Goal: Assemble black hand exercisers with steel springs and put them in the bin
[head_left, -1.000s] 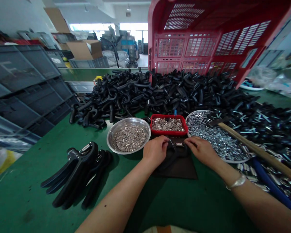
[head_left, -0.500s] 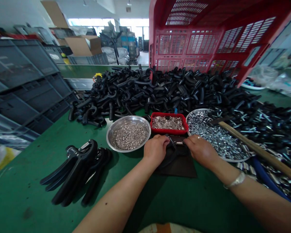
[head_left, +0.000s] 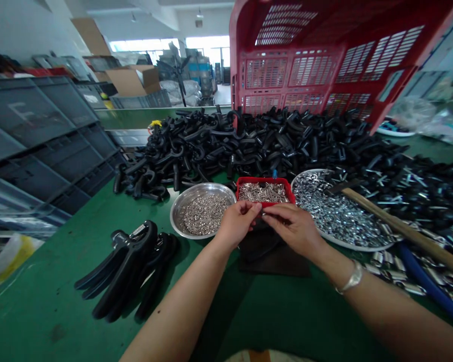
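My left hand (head_left: pixel 237 221) and my right hand (head_left: pixel 292 227) meet just in front of a small red tray (head_left: pixel 265 180) of metal springs. Both hands have their fingertips pinched together on a small part I cannot make out. Below them a black hand-grip piece lies on a dark mat (head_left: pixel 275 257). Left of the red tray stands a steel bowl (head_left: pixel 203 211) of small metal rings, and right of it a wide steel dish (head_left: pixel 337 213) of shiny metal fittings.
A large heap of black plastic handles (head_left: pixel 272 143) fills the back of the green table (head_left: pixel 60 281), under a tipped red crate (head_left: pixel 324 55). Several assembled black hand grippers (head_left: pixel 130 264) lie at the left. A wooden-handled hammer (head_left: pixel 400 229) rests across the dish. Grey crates (head_left: pixel 33 136) stack at the left.
Both hands have lifted off the mat and come together just in front of the red tray, fingertips pinched; the black piece they held down now lies below them.
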A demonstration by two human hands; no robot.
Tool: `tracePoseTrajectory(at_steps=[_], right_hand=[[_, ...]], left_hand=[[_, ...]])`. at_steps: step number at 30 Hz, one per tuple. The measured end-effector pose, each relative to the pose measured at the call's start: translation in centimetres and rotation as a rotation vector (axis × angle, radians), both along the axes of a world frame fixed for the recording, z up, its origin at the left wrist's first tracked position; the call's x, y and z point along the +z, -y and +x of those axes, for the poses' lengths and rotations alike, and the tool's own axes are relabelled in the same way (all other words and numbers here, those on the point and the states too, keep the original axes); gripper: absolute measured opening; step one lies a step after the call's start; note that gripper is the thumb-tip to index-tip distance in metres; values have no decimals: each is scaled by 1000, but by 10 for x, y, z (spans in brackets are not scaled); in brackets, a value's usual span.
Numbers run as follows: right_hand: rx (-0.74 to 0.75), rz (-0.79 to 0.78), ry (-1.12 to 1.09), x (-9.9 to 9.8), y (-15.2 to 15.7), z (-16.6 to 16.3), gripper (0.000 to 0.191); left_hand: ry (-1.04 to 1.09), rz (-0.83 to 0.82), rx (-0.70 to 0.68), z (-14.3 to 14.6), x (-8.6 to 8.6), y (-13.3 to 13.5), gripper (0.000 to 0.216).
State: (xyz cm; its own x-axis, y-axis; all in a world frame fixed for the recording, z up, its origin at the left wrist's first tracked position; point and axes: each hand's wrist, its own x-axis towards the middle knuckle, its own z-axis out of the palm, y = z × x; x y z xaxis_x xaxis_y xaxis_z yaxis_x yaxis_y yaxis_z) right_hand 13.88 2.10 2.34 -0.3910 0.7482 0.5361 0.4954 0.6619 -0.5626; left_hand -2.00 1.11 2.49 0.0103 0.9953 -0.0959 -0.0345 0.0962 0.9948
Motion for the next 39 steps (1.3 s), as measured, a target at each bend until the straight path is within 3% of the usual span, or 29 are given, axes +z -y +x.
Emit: tracePoseTrajectory(at_steps=[4, 11, 13, 17, 20, 25, 28, 34, 39], right_hand=[[27, -188, -192, 9, -6, -22, 18], [174, -473, -317, 7, -13, -20, 22], [129, -445, -283, 4, -14, -15, 22], [-26, -217, 35, 1, -16, -1, 19], [49, -85, 301, 0, -12, 4, 21], [135, 14, 589, -3, 2, -4, 27], [144, 8, 615, -6, 2, -5, 25], [230, -69, 579, -5, -9, 4, 25], [267, -56, 565, -1, -8, 14, 26]], left_hand=[[29, -25, -78, -17, 9, -1, 31], [-23, -6, -180, -21, 10, -3, 26], [-232, 57, -165, -23, 11, -2, 23], [-958, 223, -145, -31, 14, 3, 16], [-1259, 218, -244, -32, 18, 9, 23], [-1384, 163, -293, -31, 24, 24, 18], [-1480, 28, -367, -32, 16, 41, 20], [-1513, -24, -164, -21, -23, 57, 43], [-1480, -12, -142, -16, -32, 50, 33]])
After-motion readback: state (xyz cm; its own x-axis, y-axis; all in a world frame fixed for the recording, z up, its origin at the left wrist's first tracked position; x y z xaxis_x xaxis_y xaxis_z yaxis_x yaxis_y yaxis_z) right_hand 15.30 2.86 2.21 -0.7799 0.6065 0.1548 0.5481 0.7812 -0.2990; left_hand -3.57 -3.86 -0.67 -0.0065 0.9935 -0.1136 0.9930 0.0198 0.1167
